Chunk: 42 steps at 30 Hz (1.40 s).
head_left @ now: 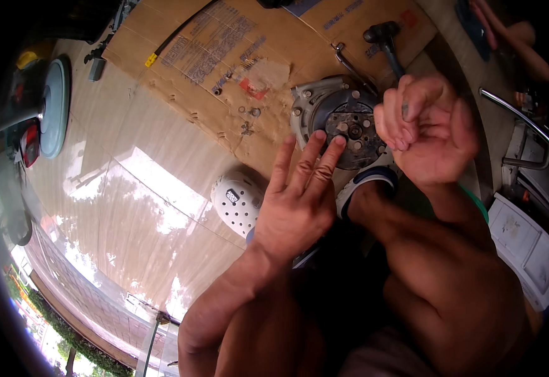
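Note:
A round black-faced metal part (354,107) with a grey bolted rim lies on the brown cardboard (180,81), in front of my feet. My left hand (299,195) reaches over it with fingers stretched and spread. Two of its fingertips rest at the near edge of the dark face, and nothing is in the hand. My right hand (430,129) is raised just right of the part, palm turned up. Its fingers are loosely curled, the thumb stands apart, and I see nothing held. A dark smudge shows on one finger.
A black-headed hammer (382,34) and a wrench (348,61) lie beyond the part. Small bolts (249,112) and a black cable with a yellow tip (151,59) are on the cardboard. A white clog (239,204) is near my left hand. Another person's limb (522,47) shows upper right.

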Available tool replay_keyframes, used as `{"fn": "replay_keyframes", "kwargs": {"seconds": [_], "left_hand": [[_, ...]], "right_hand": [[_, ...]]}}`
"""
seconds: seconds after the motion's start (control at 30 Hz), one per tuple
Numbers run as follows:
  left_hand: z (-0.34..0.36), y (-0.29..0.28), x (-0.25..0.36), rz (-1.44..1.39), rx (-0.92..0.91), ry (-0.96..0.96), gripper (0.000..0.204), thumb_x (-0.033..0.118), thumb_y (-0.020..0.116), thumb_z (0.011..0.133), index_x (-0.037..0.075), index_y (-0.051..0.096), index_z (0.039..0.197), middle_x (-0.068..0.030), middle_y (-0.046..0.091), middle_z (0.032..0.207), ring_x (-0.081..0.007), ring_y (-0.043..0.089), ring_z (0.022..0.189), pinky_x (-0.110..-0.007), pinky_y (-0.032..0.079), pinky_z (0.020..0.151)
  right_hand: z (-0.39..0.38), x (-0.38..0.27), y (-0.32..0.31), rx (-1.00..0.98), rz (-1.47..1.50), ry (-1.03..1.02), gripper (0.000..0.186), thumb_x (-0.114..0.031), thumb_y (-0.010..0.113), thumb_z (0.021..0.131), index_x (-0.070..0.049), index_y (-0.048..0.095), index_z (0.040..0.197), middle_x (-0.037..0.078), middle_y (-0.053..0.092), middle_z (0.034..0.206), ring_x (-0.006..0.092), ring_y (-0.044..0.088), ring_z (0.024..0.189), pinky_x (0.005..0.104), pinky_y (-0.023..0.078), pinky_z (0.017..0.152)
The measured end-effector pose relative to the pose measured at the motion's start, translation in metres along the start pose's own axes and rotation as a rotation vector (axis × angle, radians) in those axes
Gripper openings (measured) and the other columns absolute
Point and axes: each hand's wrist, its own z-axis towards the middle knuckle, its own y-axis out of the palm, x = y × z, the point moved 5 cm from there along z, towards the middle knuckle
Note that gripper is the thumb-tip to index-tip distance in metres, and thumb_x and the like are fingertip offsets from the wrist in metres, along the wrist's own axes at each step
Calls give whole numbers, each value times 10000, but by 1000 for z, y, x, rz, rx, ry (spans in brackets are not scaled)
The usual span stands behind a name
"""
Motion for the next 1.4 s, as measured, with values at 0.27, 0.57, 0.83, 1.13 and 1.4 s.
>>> {"fn": "replay_keyframes", "kwargs": {"seconds": [0.27, 0.57, 0.83, 1.13, 1.4], "left_hand": [[0, -7, 4, 48, -61, -18, 137, 0, 607, 821, -33, 714, 900, -101, 600, 1441, -320, 554, 1355, -610, 390, 1152], [-3, 0, 5, 66, -104, 33, 210, 121, 640, 758, -9, 760, 871, -170, 537, 1505, -386, 485, 1415, -675, 334, 1173], [-2, 1, 4, 75, -109, 33, 227, 134, 642, 764, -4, 765, 896, -154, 522, 1521, -375, 457, 1433, -682, 339, 1167], [-4, 1, 3, 65, -90, 23, 213, 139, 646, 766, -3, 761, 877, -149, 520, 1521, -363, 485, 1403, -679, 332, 1169], [-2, 0, 2, 75, -47, -55, 116, 34, 617, 798, -10, 711, 851, -44, 599, 1453, -309, 533, 1355, -602, 360, 1170]], "right_hand": [[-3, 16, -8, 33, -5, 19, 499, -489, 384, 1085, -32, 514, 930, 25, 436, 723, 114, 424, 570, 277, 351, 513], [3, -6, 0, 29, -11, -45, 501, -487, 367, 1088, -42, 505, 906, 27, 437, 707, 102, 403, 566, 269, 348, 517], [4, -4, 0, 21, -40, -44, 492, -480, 388, 1086, -42, 499, 893, 27, 444, 721, 105, 409, 558, 266, 350, 517], [7, -18, 10, -16, -60, -109, 475, -479, 415, 1075, -51, 488, 883, 16, 417, 698, 95, 401, 548, 256, 339, 517], [14, -9, 9, -46, -3, -88, 480, -480, 413, 1073, -44, 468, 879, 7, 407, 690, 91, 387, 552, 258, 333, 522]]}}
